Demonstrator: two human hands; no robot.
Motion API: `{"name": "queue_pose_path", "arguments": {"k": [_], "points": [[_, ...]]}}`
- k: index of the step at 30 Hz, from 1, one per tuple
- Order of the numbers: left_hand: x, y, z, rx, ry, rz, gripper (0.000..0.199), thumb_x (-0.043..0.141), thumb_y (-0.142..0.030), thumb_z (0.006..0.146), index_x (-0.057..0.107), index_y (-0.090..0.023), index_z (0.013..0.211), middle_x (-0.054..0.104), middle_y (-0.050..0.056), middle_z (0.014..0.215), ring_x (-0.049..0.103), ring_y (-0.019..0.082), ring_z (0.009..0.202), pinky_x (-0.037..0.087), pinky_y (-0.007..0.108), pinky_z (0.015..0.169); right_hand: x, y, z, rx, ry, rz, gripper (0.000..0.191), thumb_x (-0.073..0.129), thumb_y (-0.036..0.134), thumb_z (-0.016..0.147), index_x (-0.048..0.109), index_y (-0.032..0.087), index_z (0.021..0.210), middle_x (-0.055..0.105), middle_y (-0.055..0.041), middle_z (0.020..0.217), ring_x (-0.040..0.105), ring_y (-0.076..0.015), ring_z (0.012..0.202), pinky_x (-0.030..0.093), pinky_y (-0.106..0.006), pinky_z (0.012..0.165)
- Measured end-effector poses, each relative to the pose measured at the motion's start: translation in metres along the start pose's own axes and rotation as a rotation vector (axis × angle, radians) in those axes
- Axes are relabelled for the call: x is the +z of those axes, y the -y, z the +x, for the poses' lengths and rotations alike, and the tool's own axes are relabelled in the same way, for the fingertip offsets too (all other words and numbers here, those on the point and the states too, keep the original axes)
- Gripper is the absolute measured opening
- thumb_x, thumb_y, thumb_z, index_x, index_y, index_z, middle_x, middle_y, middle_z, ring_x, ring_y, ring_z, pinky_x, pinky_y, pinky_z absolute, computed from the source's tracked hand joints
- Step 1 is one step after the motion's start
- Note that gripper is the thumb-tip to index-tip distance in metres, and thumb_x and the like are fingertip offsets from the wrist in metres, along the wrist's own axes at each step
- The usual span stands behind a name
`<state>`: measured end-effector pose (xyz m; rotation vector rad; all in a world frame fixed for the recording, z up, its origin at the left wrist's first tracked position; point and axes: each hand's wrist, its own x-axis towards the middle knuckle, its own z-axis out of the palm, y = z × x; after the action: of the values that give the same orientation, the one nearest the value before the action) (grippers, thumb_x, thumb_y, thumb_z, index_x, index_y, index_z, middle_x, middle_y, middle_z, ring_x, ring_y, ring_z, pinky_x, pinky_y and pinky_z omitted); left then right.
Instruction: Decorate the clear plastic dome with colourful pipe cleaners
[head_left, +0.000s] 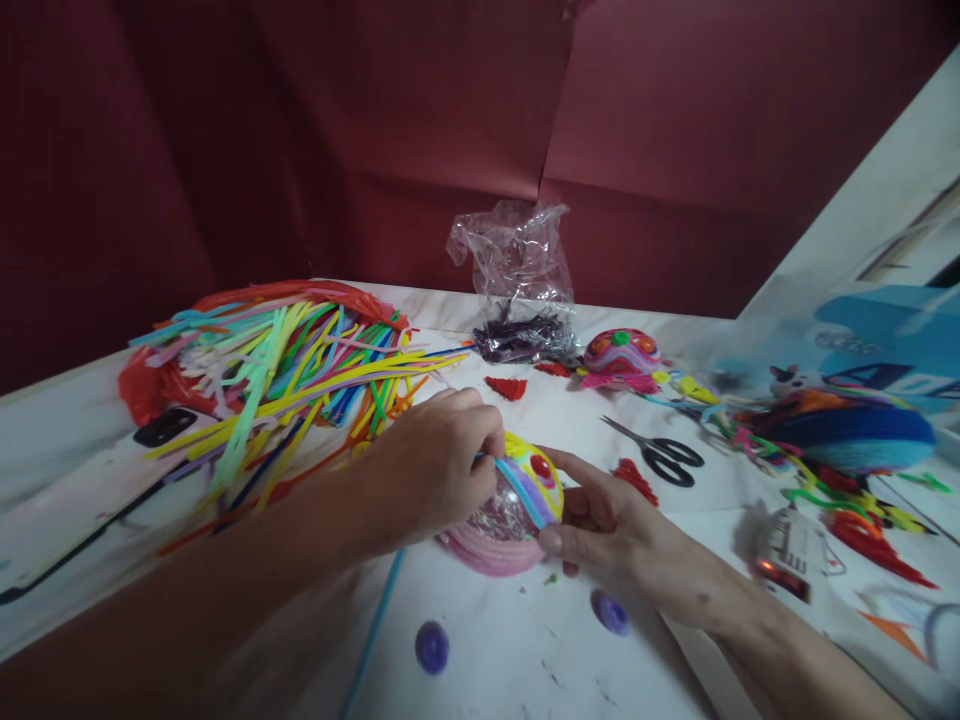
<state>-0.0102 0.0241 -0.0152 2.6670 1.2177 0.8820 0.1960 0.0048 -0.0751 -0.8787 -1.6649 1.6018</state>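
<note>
The ball (504,512) is between the hands. The left hand (442,455) pinches a blue strip (516,483) at its upper left; the right hand (615,520) grips its right edge, thumb near, fingers behind. It looks light, with a smooth, perhaps slippery clear shell that might dent. The fuzzy strips look soft and bendable, easily shifted. The pink rim (491,556) seems the steadiest hold; the left hand hides the upper left side.

Just below the hands lie two purple discs, one left (433,648), one right (610,612). A blue stem (375,625) trails below the left wrist and could snag. Beyond the right hand are a red piece (636,482) and scissors (660,452), handles towards it. Beyond the left forearm, a stem pile (277,365) crowds that side. Farthest ahead stand a clear bag (519,260) and, right of it, a pink mask (621,358).
</note>
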Motion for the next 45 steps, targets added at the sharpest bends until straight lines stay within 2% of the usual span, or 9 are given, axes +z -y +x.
{"name": "queue_pose_path", "arguments": {"k": [5, 16, 19, 22, 24, 27, 33, 39, 45], "points": [[0.000, -0.001, 0.001, 0.004, -0.002, -0.026, 0.013, 0.045, -0.005, 0.062, 0.052, -0.016, 0.064, 0.055, 0.002, 0.070, 0.051, 0.016, 0.071, 0.038, 0.028, 0.063, 0.001, -0.001, 0.001, 0.016, -0.027, 0.033, 0.067, 0.073, 0.033, 0.081, 0.034, 0.017, 0.133, 0.054, -0.0024, 0.075, 0.046, -0.0130, 0.059, 0.043, -0.019, 0.052], [-0.009, -0.008, 0.001, -0.056, 0.123, -0.050, 0.006, 0.052, -0.018, 0.072, 0.056, -0.016, 0.068, 0.053, 0.001, 0.073, 0.050, 0.017, 0.074, 0.037, 0.029, 0.067, 0.003, 0.005, 0.001, 0.037, -0.053, 0.047, 0.065, 0.071, 0.029, 0.077, 0.036, 0.014, 0.129, 0.054, -0.0028, 0.073, 0.047, -0.0136, 0.060, 0.045, -0.019, 0.051], [-0.011, -0.008, 0.001, -0.081, 0.139, -0.108, 0.005, 0.055, -0.019, 0.072, 0.059, -0.018, 0.073, 0.055, 0.000, 0.076, 0.051, 0.016, 0.076, 0.038, 0.029, 0.069, 0.003, 0.004, 0.001, 0.040, -0.057, 0.046, 0.064, 0.071, 0.029, 0.077, 0.037, 0.015, 0.129, 0.053, -0.0021, 0.072, 0.047, -0.0122, 0.057, 0.044, -0.017, 0.049], [-0.013, -0.009, 0.001, -0.096, 0.140, -0.180, 0.014, 0.062, -0.024, 0.069, 0.060, -0.021, 0.082, 0.058, -0.001, 0.080, 0.052, 0.016, 0.077, 0.039, 0.029, 0.071, 0.002, 0.004, 0.000, 0.046, -0.064, 0.034, 0.062, 0.070, 0.029, 0.077, 0.037, 0.015, 0.128, 0.054, -0.0029, 0.073, 0.048, -0.0129, 0.059, 0.044, -0.018, 0.050], [-0.012, -0.008, 0.002, -0.108, 0.129, -0.218, 0.011, 0.061, -0.025, 0.072, 0.062, -0.021, 0.082, 0.059, -0.001, 0.081, 0.053, 0.016, 0.077, 0.040, 0.029, 0.072, 0.003, 0.004, -0.001, 0.050, -0.076, 0.019, 0.063, 0.070, 0.029, 0.077, 0.036, 0.015, 0.129, 0.055, -0.0034, 0.074, 0.049, -0.0139, 0.060, 0.045, -0.018, 0.050], [-0.007, -0.006, 0.002, -0.080, 0.074, -0.238, 0.008, 0.056, -0.021, 0.075, 0.065, -0.020, 0.074, 0.060, 0.001, 0.079, 0.055, 0.016, 0.078, 0.041, 0.029, 0.074, 0.004, 0.005, -0.001, 0.049, -0.084, 0.005, 0.064, 0.070, 0.029, 0.077, 0.036, 0.015, 0.129, 0.054, -0.0029, 0.073, 0.048, -0.0139, 0.060, 0.044, -0.018, 0.049], [-0.002, -0.002, 0.000, 0.035, -0.014, -0.109, 0.009, 0.056, -0.009, 0.071, 0.063, -0.015, 0.069, 0.063, 0.004, 0.080, 0.059, 0.016, 0.076, 0.045, 0.028, 0.070, 0.004, 0.008, -0.001, 0.048, -0.083, -0.010, 0.064, 0.069, 0.030, 0.077, 0.035, 0.013, 0.129, 0.054, -0.0025, 0.070, 0.049, -0.0142, 0.059, 0.045, -0.018, 0.049], [-0.005, -0.003, -0.001, 0.073, 0.028, 0.008, 0.011, 0.055, -0.008, 0.070, 0.059, -0.015, 0.063, 0.064, 0.004, 0.081, 0.060, 0.016, 0.076, 0.045, 0.026, 0.067, 0.004, 0.007, 0.000, 0.053, -0.087, -0.005, 0.065, 0.071, 0.030, 0.076, 0.036, 0.014, 0.129, 0.054, -0.0027, 0.070, 0.048, -0.0139, 0.058, 0.045, -0.018, 0.049], [-0.005, -0.003, 0.003, 0.032, 0.041, -0.027, 0.009, 0.057, -0.009, 0.069, 0.060, -0.015, 0.063, 0.063, 0.003, 0.075, 0.058, 0.015, 0.073, 0.044, 0.026, 0.067, 0.005, 0.005, 0.001, 0.055, -0.084, 0.006, 0.066, 0.074, 0.033, 0.076, 0.039, 0.016, 0.129, 0.052, -0.0020, 0.070, 0.046, -0.0134, 0.057, 0.042, -0.017, 0.048]]}}
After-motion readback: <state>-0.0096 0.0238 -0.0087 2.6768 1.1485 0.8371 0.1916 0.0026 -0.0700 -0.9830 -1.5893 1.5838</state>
